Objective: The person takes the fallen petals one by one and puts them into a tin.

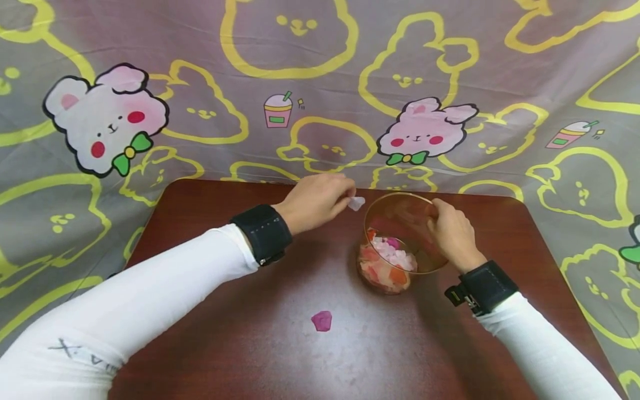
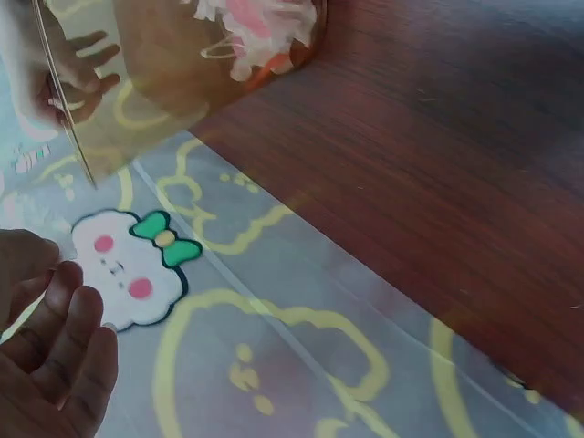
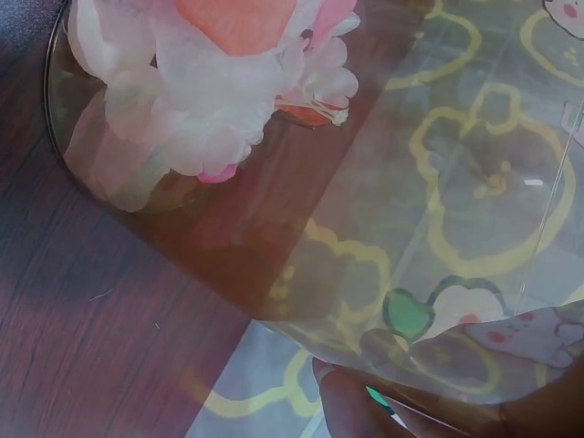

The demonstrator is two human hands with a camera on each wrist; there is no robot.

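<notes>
My left hand (image 1: 317, 203) pinches a small pale white petal (image 1: 356, 203) at its fingertips, just left of the rim of a clear amber jar (image 1: 400, 216). In the left wrist view the petal is hard to make out against the cloth. My right hand (image 1: 457, 233) grips the jar's rim on its right side, with the thumb to the near side. White, pink and orange petals (image 1: 395, 253) lie heaped in the bottom of the jar, showing through its wall in the right wrist view too. A single magenta petal (image 1: 322, 321) lies on the table nearer to me.
The jar is over a dark reddish-brown wooden table (image 1: 210, 333). A grey cloth (image 1: 200, 33) with yellow outlines and cartoon rabbits hangs behind the table and down along its sides. Black bands (image 1: 262, 233) are strapped round both wrists over white sleeves.
</notes>
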